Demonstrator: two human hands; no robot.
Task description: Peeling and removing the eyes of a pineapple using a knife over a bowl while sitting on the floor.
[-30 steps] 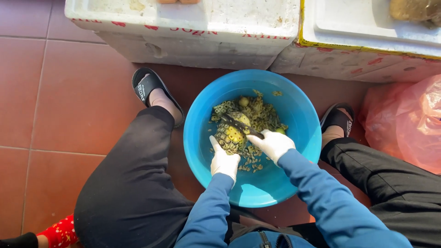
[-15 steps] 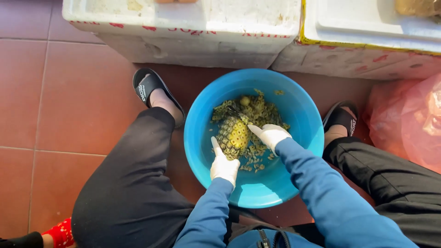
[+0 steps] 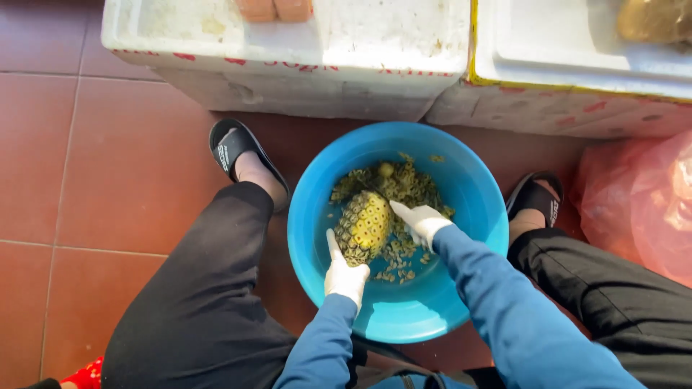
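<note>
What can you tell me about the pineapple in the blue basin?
The pineapple is whole-bodied with no leafy crown in view, its skin scaly, yellow in the middle and green-brown at the ends. It lies tilted inside the blue basin above a heap of peelings. The gloved left hand steadies its lower end; the gloved right hand touches its side.

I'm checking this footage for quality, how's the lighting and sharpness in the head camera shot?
Head view: strong sunlight, hard shadows inside the blue basin; white foam boxes nearly washed out; pineapple and gloved left hand sharp; right hand slightly soft.
</note>
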